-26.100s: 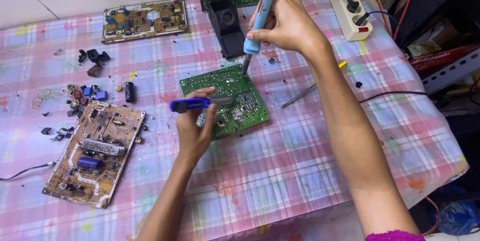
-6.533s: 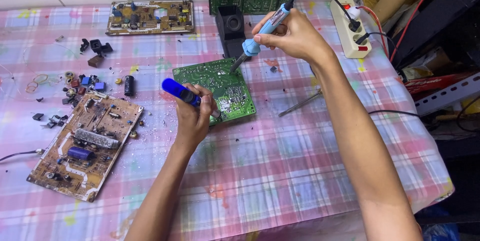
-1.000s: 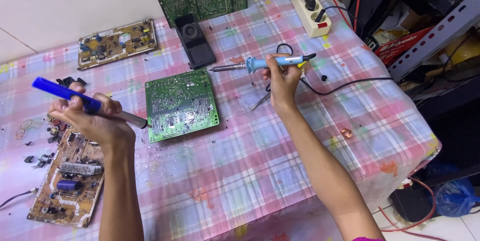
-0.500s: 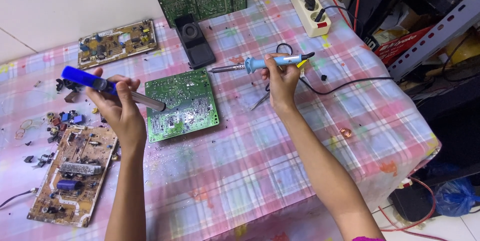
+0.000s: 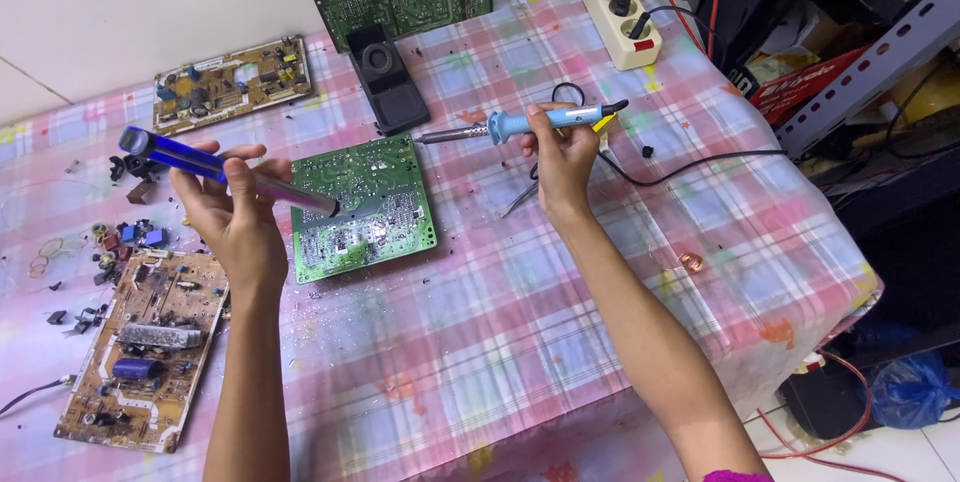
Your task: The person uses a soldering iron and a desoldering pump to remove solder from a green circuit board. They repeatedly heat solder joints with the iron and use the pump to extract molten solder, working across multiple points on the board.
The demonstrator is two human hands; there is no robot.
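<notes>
Holding two tools over the green circuit board (image 5: pixel 362 207), which lies solder side up on the checked tablecloth (image 5: pixel 520 322). Our left hand (image 5: pixel 235 217) is closed around a blue desoldering pump (image 5: pixel 225 170), thumb on top, its grey nozzle resting on the board's upper middle. Our right hand (image 5: pixel 562 157) pinches the blue handle of a soldering iron (image 5: pixel 520 124), held level above the cloth, its tip pointing left toward the black iron stand (image 5: pixel 385 77) and clear of the board.

We judge that good work here means keeping the nozzle square on the joint, bringing the hot tip in beside it without touching the pump's plastic, and keeping the cord (image 5: pixel 690 164) off the board.

Packages and signs: a red carton (image 5: pixel 805 82) with white lettering lies at the right under a grey slotted rack rail (image 5: pixel 870 47); a blue plastic bag (image 5: pixel 910 387) sits on the floor below. A cream power strip (image 5: pixel 620 2) with a red switch lies at the table's far edge.
</notes>
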